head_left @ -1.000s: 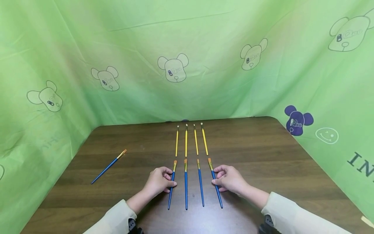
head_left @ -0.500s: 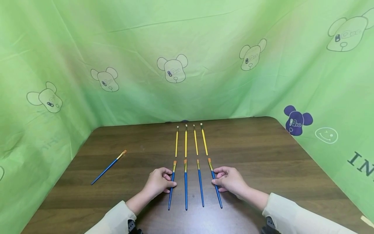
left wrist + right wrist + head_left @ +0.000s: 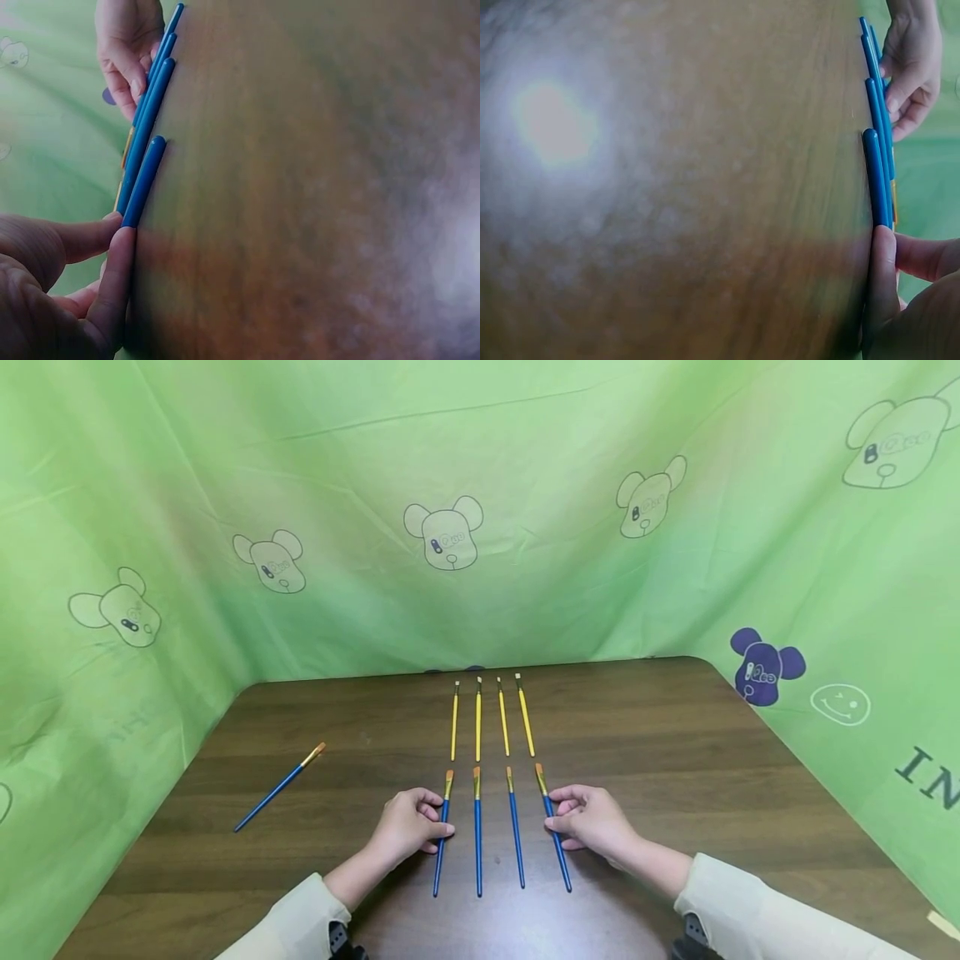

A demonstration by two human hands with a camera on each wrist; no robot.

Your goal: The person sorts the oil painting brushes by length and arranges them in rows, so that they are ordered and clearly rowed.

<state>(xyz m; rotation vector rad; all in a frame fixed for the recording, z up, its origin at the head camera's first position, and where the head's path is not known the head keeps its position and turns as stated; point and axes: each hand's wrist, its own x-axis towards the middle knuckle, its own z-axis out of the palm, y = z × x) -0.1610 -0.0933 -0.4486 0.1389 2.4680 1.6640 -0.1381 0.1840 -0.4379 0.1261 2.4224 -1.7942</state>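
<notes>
Blue-handled paintbrushes with orange bristles lie in a near row on the table, bristles pointing away from me. My left hand [image 3: 405,825] pinches the leftmost paintbrush [image 3: 438,867] of this row between thumb and fingers. At the row's other end, my right hand [image 3: 594,820] pinches the rightmost paintbrush [image 3: 562,865], which tilts slightly. Between the hands lie two more blue paintbrushes, one straight [image 3: 478,847] and one slightly slanted [image 3: 517,843], untouched. In the left wrist view the pinched blue handle [image 3: 146,180] sits low along the tabletop; the right wrist view shows the other handle [image 3: 874,176] likewise.
Behind the blue row, several yellow paintbrushes [image 3: 478,722] with pale tips form a matching row near the table's back edge. A separate blue paintbrush [image 3: 277,791] lies diagonally at the left. A green printed cloth [image 3: 360,618] surrounds the brown wooden table [image 3: 660,735].
</notes>
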